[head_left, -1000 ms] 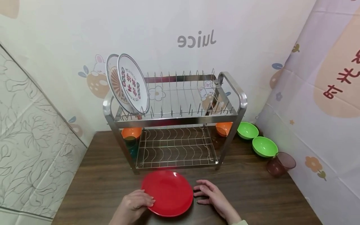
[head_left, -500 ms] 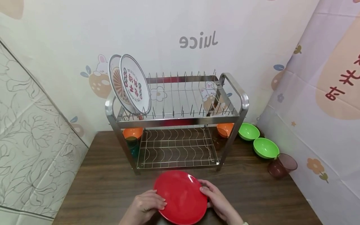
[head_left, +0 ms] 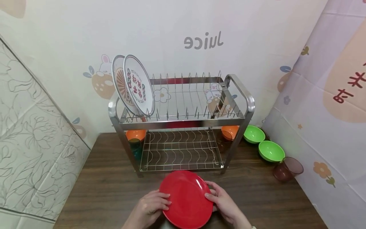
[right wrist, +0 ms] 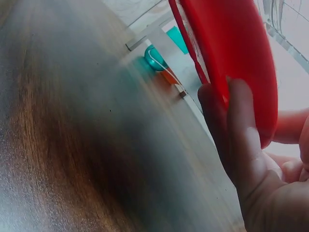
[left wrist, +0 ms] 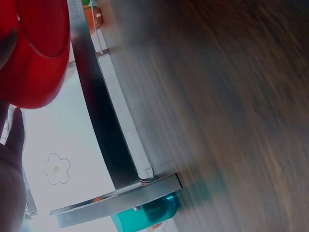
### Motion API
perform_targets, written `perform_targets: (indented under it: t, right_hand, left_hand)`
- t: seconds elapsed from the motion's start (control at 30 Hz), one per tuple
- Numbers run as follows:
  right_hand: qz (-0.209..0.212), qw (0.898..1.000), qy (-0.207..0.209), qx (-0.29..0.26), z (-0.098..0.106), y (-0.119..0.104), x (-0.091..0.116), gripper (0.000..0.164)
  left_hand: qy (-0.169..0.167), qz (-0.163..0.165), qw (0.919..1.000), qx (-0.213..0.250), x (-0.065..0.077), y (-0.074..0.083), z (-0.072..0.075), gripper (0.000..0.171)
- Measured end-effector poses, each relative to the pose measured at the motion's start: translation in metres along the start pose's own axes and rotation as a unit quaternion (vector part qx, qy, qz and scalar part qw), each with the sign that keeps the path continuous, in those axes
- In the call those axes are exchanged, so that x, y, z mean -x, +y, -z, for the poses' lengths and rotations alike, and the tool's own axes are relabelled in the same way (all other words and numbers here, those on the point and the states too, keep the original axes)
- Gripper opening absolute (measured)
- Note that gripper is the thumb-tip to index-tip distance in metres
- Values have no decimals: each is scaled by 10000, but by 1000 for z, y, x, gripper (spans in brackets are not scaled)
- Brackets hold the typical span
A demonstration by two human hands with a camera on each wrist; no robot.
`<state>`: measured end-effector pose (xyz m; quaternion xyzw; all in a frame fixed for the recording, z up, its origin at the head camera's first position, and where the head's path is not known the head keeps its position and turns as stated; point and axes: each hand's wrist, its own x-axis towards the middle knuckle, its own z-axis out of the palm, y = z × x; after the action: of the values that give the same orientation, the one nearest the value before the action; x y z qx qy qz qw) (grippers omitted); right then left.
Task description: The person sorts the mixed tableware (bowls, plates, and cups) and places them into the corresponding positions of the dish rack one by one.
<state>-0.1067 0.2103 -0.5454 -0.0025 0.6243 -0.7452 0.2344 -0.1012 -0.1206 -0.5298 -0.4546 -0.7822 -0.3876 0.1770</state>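
Note:
A round red plate (head_left: 187,198) is held between both hands in front of the dish rack, its face toward the head camera. My left hand (head_left: 152,206) grips its left edge, fingers lying over the front of the rim. At the opposite edge my right hand (head_left: 226,203) pinches the rim, thumb on the face and fingers behind. The right wrist view shows the red plate (right wrist: 236,53) tilted up off the wooden table, with fingers on its underside. Behind it stands the two-tier metal dish rack (head_left: 183,123), bearing two white patterned plates (head_left: 140,86) upright at the left of its upper tier.
Green bowls (head_left: 271,151) and a purplish clear cup (head_left: 288,169) stand on the table (head_left: 94,190) right of the rack. Orange bowls (head_left: 135,135) and a teal cup (head_left: 136,150) show beneath and behind the rack. Patterned cloth walls (head_left: 57,63) enclose the table.
The red plate has shifted right and tilted up toward the camera. My right hand, earlier apart from the plate, has taken hold of its right edge. My left hand moved right with it.

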Motion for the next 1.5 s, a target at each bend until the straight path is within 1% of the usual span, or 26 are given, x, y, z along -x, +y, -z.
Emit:
perform_targets:
  t: [0.1,0.17,0.23,0.33,0.5,0.57,0.6,0.63,0.67,0.7,0.73,0.77,0.83,0.9,0.93,1.0,1.07,1.1,1.17,1.23,1.3,1.43,1.5]
  right_hand:
    - [61,9999,122,-1,1,-1,2,66]
    - [97,9997,213,10,3,-2,4,65]
    - [129,9994,308,48,6,-3,6,65]
    - [139,9987,467,113,11,-5,9,65]
    - [126,9971,710,223,21,-8,14,67]
    - [121,9963,799,277,25,-11,15,67]
    - [120,9958,850,333,26,-12,16,67]
    - [113,9951,902,388,28,-14,17,66]
    - [97,9944,962,438,29,-16,18,66]
    - [81,9936,1018,485,31,-18,18,67]
    - [73,9927,1079,537,32,-20,19,67]
    - [72,9916,1141,607,34,-21,20,67]
    - [71,9896,1255,697,36,-24,21,68]
    - [76,9877,1361,769,37,-26,22,68]
    - [70,9867,1412,798,38,-27,22,68]
    - [65,9851,1494,845,39,-28,22,67]
    - [48,9838,1566,876,39,-29,23,66]
    - [49,9833,1583,897,40,-30,23,66]
    - [37,9819,1647,932,40,-34,24,64]
    - [55,9805,1679,1016,40,-38,25,63]
    - [118,9786,1727,1110,40,-44,26,61]
    - [388,9742,1825,1271,38,-58,30,55]
    - [564,9715,1865,1350,36,-65,32,51]
  left_hand:
    - [19,112,9998,-159,1,-1,-1,19]
    - [42,253,9996,-106,2,-1,0,22]
    - [166,355,9992,-15,3,-1,-1,27]
    - [468,515,9975,125,6,-4,-1,33]
    - [1102,462,9921,379,12,-12,-6,41]
    - [1295,564,9887,492,15,-15,-9,44]
    - [1362,689,9869,532,17,-16,-10,43]
    - [1413,890,9840,616,19,-16,-11,41]
    - [1414,1180,9803,709,21,-16,-12,39]
    - [1373,1569,9743,856,23,-16,-13,34]
    - [1320,1981,9657,1034,24,-16,-14,28]
    - [1252,2411,9545,1233,25,-15,-14,22]
    - [1103,3196,9276,1588,27,-15,-15,12]
    - [969,3740,9023,1915,29,-16,-17,12]
    - [878,3908,8928,2061,30,-17,-17,15]
    - [692,4041,8815,2343,32,-19,-19,21]
    - [452,4081,8721,2660,34,-22,-21,26]
    - [313,4061,8692,2802,35,-23,-22,28]
    - [64,4049,8606,3088,36,-26,-23,30]
    - [-120,4106,8500,3297,37,-28,-24,32]
    - [-162,4230,8346,3523,37,-31,-25,34]
    - [-50,4672,7940,3891,38,-38,-27,39]
    - [-19,4858,7778,3987,38,-41,-27,40]
